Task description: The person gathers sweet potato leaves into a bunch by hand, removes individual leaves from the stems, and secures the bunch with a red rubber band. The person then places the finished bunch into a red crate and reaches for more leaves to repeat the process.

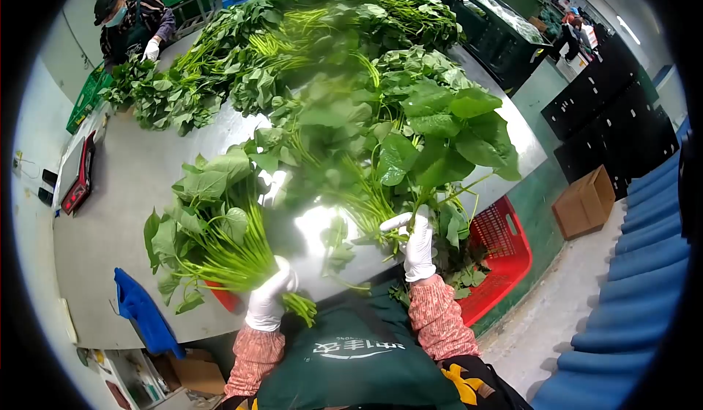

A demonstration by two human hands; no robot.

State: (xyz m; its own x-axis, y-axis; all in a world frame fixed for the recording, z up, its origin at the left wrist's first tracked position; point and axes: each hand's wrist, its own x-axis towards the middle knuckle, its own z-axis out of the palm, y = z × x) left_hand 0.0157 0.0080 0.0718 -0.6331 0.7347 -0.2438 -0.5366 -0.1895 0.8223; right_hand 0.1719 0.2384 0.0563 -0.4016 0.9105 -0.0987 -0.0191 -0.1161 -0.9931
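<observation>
My left hand (272,293), in a white glove, is closed round the stems of a thick bunch of leafy greens (227,241). The bunch leans to the left, and its cut ends stick out below my fist. On the right, my right hand (414,245), also gloved, pinches the stems of a smaller sprig of leafy greens (447,139) with broad heart-shaped leaves. Loose stems (359,197) lie on the metal table (132,212) between my hands. Some of the stems by my right fingers are blurred or overlapped by leaves.
A large heap of greens (293,43) covers the table's far part. A red basket (505,241) with leaves stands below the right edge. On the left are a red-edged scale (79,175) and a blue cloth (143,311). Across the table a masked co-worker (132,29) handles greens.
</observation>
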